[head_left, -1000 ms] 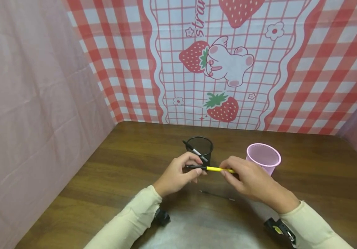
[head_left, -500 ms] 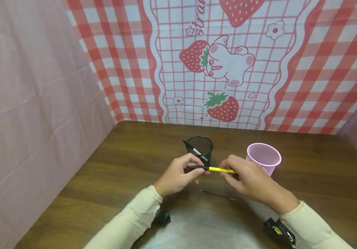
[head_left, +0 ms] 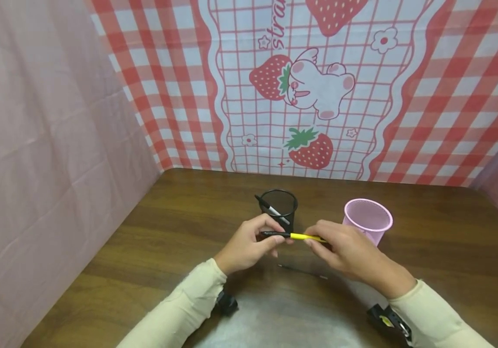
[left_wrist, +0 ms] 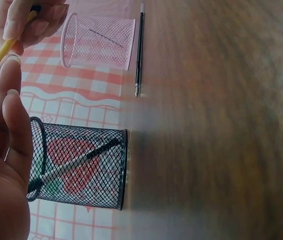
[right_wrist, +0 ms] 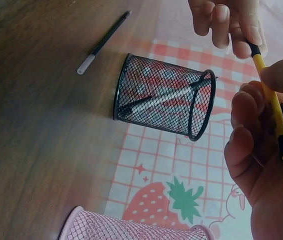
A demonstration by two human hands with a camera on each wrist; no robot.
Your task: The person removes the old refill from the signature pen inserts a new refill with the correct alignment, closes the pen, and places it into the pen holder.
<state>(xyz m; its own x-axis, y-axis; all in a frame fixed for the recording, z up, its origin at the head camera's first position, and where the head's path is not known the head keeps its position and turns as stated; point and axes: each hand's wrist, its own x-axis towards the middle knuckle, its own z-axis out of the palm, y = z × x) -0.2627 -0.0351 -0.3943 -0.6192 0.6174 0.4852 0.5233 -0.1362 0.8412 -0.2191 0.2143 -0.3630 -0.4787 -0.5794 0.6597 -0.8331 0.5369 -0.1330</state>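
Observation:
Both hands hold one pen (head_left: 298, 236), with a black front part and a yellow barrel, level above the table. My left hand (head_left: 249, 244) pinches the black part between thumb and fingers. At the other side my right hand (head_left: 348, 246) grips the yellow barrel; the right wrist view shows its black end with a clip beside the palm. Below the hands a thin dark ink refill (head_left: 303, 271) with a pale end lies on the wood. Just behind the left fingers stands a black mesh cup (right_wrist: 166, 95), in which a black-and-white pen (head_left: 275, 211) leans.
A pink mesh cup (head_left: 368, 222) stands upright behind the right hand. The brown wooden table (head_left: 179, 217) meets a red-and-white strawberry cloth (head_left: 309, 96) at the back. A plain pale pink cloth (head_left: 57, 145) hangs at the left.
The right fingertips have shifted slightly left along the yellow barrel. The left hand keeps its pinch on the pen, nearly still. Cups and refill stay where they were.

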